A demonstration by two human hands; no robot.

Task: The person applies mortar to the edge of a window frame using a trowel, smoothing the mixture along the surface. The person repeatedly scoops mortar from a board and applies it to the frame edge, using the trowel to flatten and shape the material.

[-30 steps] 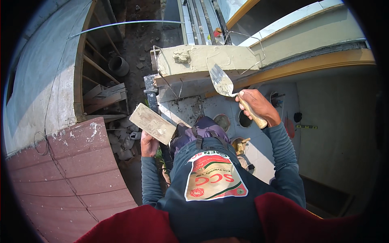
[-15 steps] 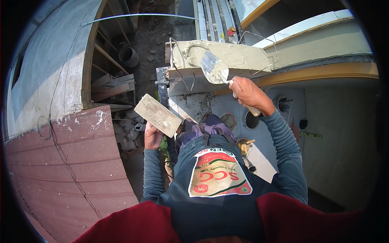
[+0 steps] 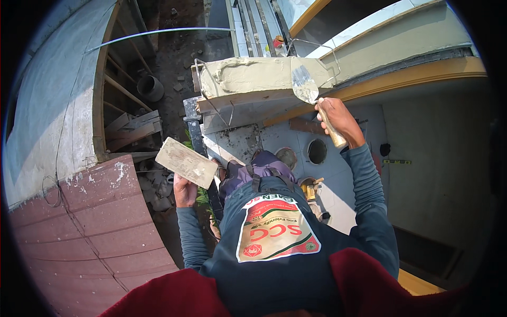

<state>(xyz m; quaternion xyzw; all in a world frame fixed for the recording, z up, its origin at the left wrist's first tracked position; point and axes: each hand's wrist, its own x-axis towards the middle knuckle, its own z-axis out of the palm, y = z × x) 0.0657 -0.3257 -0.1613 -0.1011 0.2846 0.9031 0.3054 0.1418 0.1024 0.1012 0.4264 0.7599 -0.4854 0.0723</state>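
My right hand (image 3: 342, 120) is closed round the wooden handle of a trowel (image 3: 304, 84). The blade, partly smeared with pale mortar, is over the right part of a mortar-coated ledge (image 3: 248, 76). Along the ledge's near face runs a wooden board (image 3: 243, 101), with bent wire clamps (image 3: 197, 74) straddling the ledge near both ends. Lower left, my left hand (image 3: 185, 192) grips a rectangular plastering float (image 3: 186, 161) from beneath. Its upturned flat face carries a thin grey-beige film, and its handle is hidden.
A reddish sheet roof (image 3: 90, 216) and a grey wall (image 3: 58, 79) stand on the left. Below the ledge, round buckets (image 3: 317, 151) stand on the tiled floor near my legs. A yellow spirit level (image 3: 397, 161) is at right. Black rails (image 3: 253, 31) lie beyond the ledge.
The trowel has moved rightward along the ledge, and its blade is turned more upright in the picture. The whole view has shifted a little; my left hand still holds the float.
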